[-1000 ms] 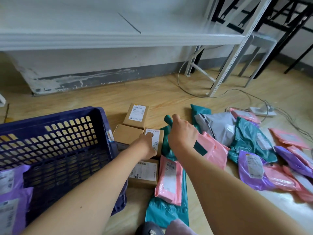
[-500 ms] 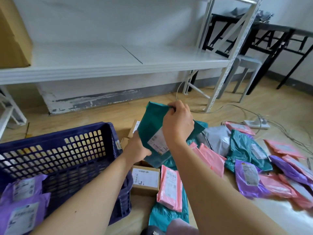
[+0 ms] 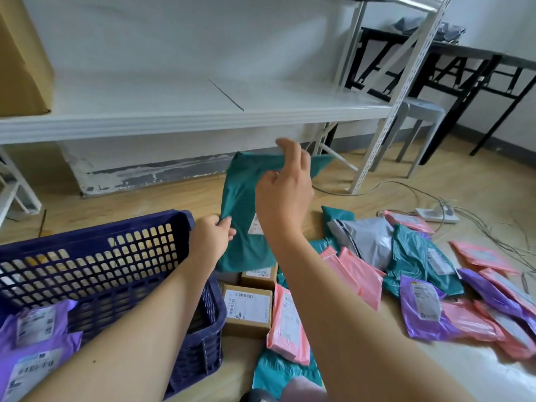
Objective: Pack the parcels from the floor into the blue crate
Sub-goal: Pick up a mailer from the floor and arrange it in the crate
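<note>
Teal mailer bag [image 3: 243, 198]: held up off the floor at the centre of the frame, hanging nearly upright, its white label partly hidden by the right wrist.
Left hand [image 3: 210, 236]: pinches the bag's left edge, just right of the crate's far corner.
Right hand [image 3: 285, 184]: back to the camera at the bag's top edge, fingers spread and mostly straight; I cannot tell whether it grips the bag or only touches it.
Blue crate [image 3: 95, 227]: lower left, on the floor, under the left forearm.
Purple mailers [image 3: 37, 329]: lying inside the crate at its near end, labels up.
Cardboard boxes [image 3: 248, 309]: on the floor just right of the crate, below the raised bag.
Pink mailer [image 3: 290, 323]: beside the boxes, lying on another teal bag [image 3: 278, 372].
Loose pile: a grey mailer [image 3: 368, 239] with teal, purple and pink mailers overlapping at centre right.
White shelf [image 3: 174, 117]: across the upper frame, a brown carton [image 3: 23, 59] at its left end.
Power strip [image 3: 435, 216]: on the floor at the right, among cables.
</note>
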